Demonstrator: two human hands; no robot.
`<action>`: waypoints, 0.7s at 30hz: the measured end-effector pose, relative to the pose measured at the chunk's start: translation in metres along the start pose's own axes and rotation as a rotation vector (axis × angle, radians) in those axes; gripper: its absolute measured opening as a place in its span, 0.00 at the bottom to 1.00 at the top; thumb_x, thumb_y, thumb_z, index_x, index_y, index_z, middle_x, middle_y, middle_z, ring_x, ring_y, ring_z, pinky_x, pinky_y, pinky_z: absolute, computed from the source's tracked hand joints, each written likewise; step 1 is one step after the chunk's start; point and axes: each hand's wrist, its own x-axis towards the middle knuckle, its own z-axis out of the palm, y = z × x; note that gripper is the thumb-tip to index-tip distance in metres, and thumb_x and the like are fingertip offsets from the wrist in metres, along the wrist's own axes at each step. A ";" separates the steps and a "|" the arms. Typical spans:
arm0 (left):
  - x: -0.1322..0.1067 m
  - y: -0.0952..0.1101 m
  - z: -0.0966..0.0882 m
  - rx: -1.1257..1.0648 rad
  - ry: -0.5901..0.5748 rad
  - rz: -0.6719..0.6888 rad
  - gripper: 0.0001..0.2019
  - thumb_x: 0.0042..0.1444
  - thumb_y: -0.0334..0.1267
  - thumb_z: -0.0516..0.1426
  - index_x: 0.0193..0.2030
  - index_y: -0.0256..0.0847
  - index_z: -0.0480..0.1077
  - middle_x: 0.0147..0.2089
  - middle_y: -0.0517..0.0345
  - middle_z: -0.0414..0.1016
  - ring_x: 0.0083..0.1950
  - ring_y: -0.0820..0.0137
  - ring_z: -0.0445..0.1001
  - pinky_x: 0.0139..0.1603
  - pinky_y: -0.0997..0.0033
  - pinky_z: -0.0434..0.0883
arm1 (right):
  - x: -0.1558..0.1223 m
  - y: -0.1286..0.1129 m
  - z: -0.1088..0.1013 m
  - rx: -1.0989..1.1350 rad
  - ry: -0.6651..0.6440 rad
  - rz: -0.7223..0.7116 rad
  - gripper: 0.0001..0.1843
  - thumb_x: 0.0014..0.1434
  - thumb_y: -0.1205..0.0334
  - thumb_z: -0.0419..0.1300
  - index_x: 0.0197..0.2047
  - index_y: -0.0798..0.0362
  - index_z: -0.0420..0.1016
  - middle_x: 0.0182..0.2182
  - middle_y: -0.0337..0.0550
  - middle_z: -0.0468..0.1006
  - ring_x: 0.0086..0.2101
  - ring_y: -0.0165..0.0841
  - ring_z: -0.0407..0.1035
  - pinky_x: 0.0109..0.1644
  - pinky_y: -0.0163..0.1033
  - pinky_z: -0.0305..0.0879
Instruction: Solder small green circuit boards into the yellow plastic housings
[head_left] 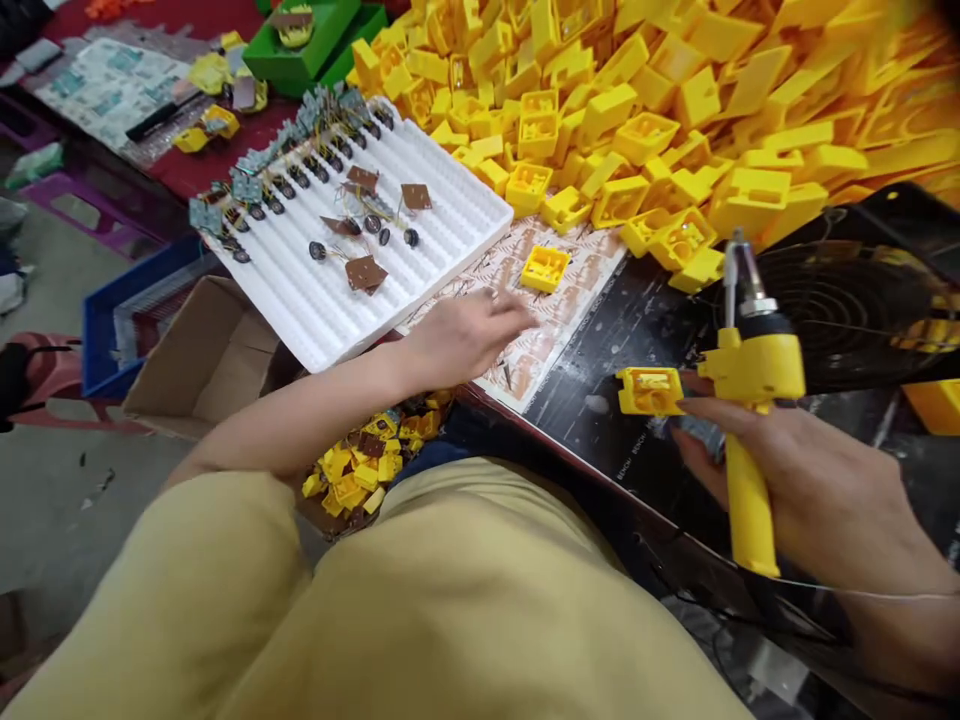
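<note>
In the right hand (825, 485), soldering gun (759, 372); yellow casing (649, 392).

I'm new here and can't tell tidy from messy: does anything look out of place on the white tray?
Yes: mid-way across the white tray, brown boards and black round parts lie scattered at odd angles. That stands out because the grey boards line one edge in a row.
</note>
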 end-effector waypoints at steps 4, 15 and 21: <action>0.068 0.000 0.000 0.100 0.085 0.093 0.24 0.67 0.36 0.53 0.69 0.41 0.64 0.76 0.43 0.55 0.75 0.53 0.55 0.72 0.51 0.59 | 0.012 -0.016 0.019 -0.118 0.054 0.184 0.24 0.65 0.43 0.60 0.52 0.53 0.71 0.35 0.47 0.78 0.35 0.39 0.75 0.31 0.38 0.66; 0.028 0.047 0.024 0.132 -0.062 0.443 0.24 0.67 0.30 0.49 0.69 0.40 0.65 0.64 0.48 0.73 0.61 0.61 0.70 0.59 0.67 0.71 | -0.012 -0.023 0.025 0.208 0.079 0.116 0.23 0.66 0.61 0.58 0.63 0.49 0.62 0.39 0.46 0.79 0.35 0.40 0.78 0.31 0.40 0.77; 0.022 0.033 0.030 -0.022 -0.081 0.663 0.19 0.67 0.40 0.52 0.62 0.46 0.71 0.67 0.53 0.71 0.73 0.60 0.60 0.61 0.56 0.70 | -0.019 -0.034 0.028 0.230 0.106 0.177 0.33 0.64 0.63 0.60 0.70 0.45 0.57 0.48 0.49 0.79 0.41 0.44 0.79 0.37 0.44 0.82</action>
